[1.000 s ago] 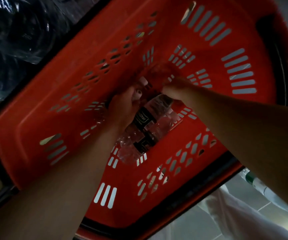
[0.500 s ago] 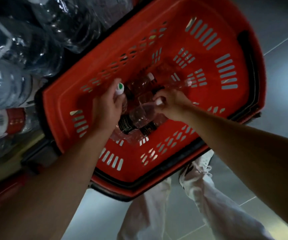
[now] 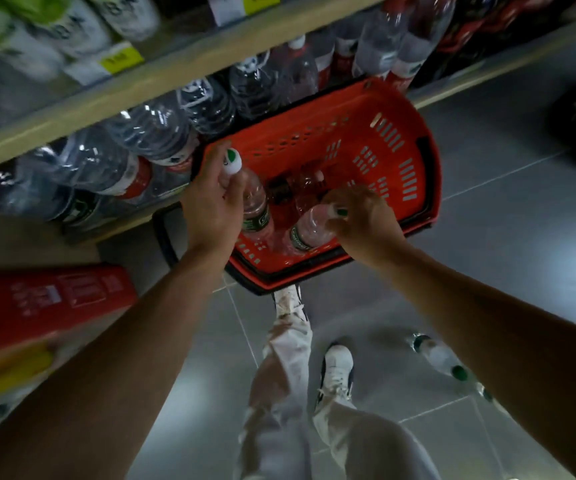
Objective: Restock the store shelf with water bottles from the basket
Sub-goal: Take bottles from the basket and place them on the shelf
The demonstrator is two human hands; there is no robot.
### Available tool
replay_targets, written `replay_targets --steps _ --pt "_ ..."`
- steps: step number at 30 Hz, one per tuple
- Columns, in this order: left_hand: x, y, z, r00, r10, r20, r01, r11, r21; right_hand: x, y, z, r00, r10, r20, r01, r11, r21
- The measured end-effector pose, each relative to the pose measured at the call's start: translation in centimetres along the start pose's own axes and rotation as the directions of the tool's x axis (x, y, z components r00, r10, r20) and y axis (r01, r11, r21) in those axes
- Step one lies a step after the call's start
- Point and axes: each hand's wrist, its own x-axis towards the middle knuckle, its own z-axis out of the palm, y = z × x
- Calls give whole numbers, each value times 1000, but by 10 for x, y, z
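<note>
An orange-red basket (image 3: pixel 394 140) stands on the floor against the low shelf (image 3: pixel 134 88). My left hand (image 3: pixel 210 206) grips a clear water bottle (image 3: pixel 255 209) by its neck, its white cap with a green mark poking above my fingers. My right hand (image 3: pixel 362 220) holds a second water bottle (image 3: pixel 305 232) at its cap end, the bottle tilted over the basket's near side. More bottles (image 3: pixel 309 187) lie inside the basket between my hands.
Large water bottles (image 3: pixel 148 133) crowd the bottom shelf at the left. A red carton (image 3: pixel 44 303) sits lower left. Two small bottles (image 3: pixel 435 356) lie on the grey tile floor at the right. My legs and white shoes (image 3: pixel 337 368) are below the basket.
Both hands have risen with a bottle each, out of the basket's bottom. The view has pulled back and up, so the shelves and floor now show.
</note>
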Motion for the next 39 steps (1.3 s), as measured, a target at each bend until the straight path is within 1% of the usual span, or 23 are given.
replay_targets --steps 2,5,9,13,18,21,24,28,31,34,36,39 --pt "-21 20 -38 998 5 -57 -5 1000 2 -21 -28 -23 998 -61 -9 61 998 -6" --pt "-50 51 -97 995 26 -98 -26 1000 8 -50 -71 -56 989 -124 -81 126 992 20" --pt "-82 83 -176 986 17 -167 -15 1000 8 -85 -140 -90 956 -246 -160 252 968 20" --pt "-104 97 -252 966 -14 -259 6 999 -33 -112 -214 -112 926 -356 -124 361 932 22" --pt "-122 105 -345 929 -43 -368 33 999 -34 -136 -305 -121 873 -486 -46 484 874 -34" --pt "-126 100 -397 912 -54 -406 26 997 -72 -146 -357 -118 839 -544 -29 542 839 -53" --pt "-126 90 -445 895 -42 -445 6 997 -83 -150 -409 -110 826 -564 -24 563 826 -33" --pt "-122 73 -503 869 -60 -492 6 994 -111 -148 -473 -98 807 -587 -65 585 810 -46" --pt "-115 59 -538 849 -72 -524 22 995 -100 -144 -515 -94 784 -614 -97 609 790 -77" --pt "-105 43 -575 813 -82 -577 39 996 -86 -138 -562 -92 739 -655 -158 644 756 -121" --pt "-95 33 -600 786 -97 -610 58 995 -84 -130 -599 -89 710 -675 -203 667 736 -115" --pt "-78 21 -628 765 -143 -627 70 988 -139 -113 -648 -82 682 -688 -247 687 719 -108"
